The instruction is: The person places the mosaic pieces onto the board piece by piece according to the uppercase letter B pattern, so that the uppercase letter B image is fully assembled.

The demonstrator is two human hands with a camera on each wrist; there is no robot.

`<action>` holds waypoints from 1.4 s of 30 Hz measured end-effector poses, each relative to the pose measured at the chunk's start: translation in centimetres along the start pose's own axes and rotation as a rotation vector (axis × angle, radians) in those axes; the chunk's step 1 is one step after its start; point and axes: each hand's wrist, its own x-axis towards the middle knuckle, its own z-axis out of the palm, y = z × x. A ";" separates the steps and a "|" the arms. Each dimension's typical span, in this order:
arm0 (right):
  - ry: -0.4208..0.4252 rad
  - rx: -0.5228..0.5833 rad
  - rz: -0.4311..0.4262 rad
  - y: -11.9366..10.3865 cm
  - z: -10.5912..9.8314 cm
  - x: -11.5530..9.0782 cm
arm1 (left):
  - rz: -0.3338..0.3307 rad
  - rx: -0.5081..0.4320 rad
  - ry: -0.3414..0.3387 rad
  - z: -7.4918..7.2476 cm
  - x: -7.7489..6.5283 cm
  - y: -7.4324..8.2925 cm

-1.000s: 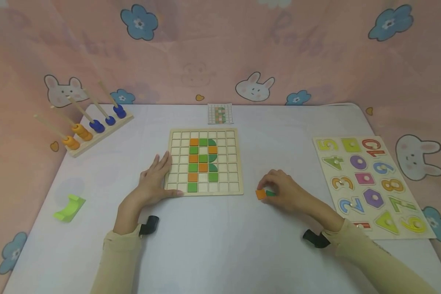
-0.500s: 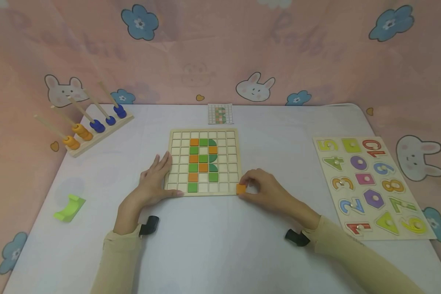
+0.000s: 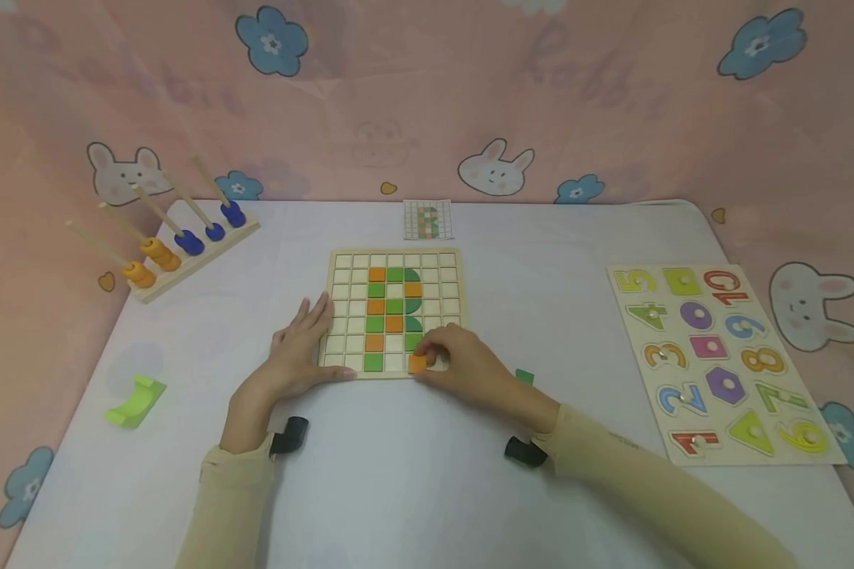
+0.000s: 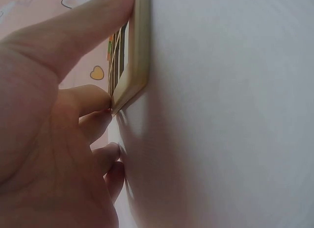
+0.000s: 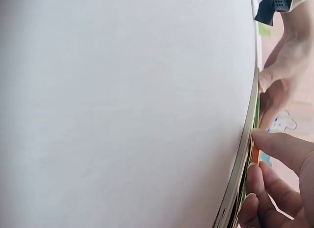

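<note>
A wooden grid board [image 3: 330, 276] lies mid-table, with orange and green square tiles and green curved tiles set in a letter-like pattern. My right hand [image 3: 473, 371] pinches an orange square tile [image 3: 417, 363] between thumb and fingers, right at the board's bottom row, below a green square. In the right wrist view the orange tile [image 5: 256, 155] shows between thumb and fingertips, at the board's face. My left hand [image 3: 295, 352] rests against the board's left edge, fingers spread and thumb on the lower-left corner. The left wrist view shows that thumb [image 4: 93, 27] over the board's edge.
A loose green tile [image 3: 524, 377] lies right of the board, near my right forearm. A pattern card [image 3: 428, 220] is behind the board. A bead abacus [image 3: 195, 265] stands back left, a light green curved block [image 3: 135, 401] at left, a number puzzle [image 3: 726, 363] at right.
My right hand has carried the orange tile leftward from the table onto the board's bottom row. The green tile that was beside it now lies uncovered on the table. My left hand stays put.
</note>
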 end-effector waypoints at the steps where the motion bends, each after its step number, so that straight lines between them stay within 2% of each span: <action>1: -0.004 -0.001 0.005 -0.2 0.1 0.2 | -0.001 0.001 -0.001 0.0 0.0 0.0; 12: -0.001 0.009 0.056 -1.7 1.4 1.6 | -0.007 -0.005 -0.008 -0.3 0.0 0.2; 29: 0.029 -0.001 0.053 -2.4 1.8 2.3 | 0.002 -0.005 -0.003 -0.4 -0.1 0.1; 36: 0.034 0.000 0.059 -1.1 1.0 1.0 | 0.002 -0.018 -0.011 -0.3 -0.2 0.2; 42: 0.057 0.010 0.027 0.9 -1.1 -0.5 | 0.003 -0.024 -0.009 -0.2 -0.2 0.1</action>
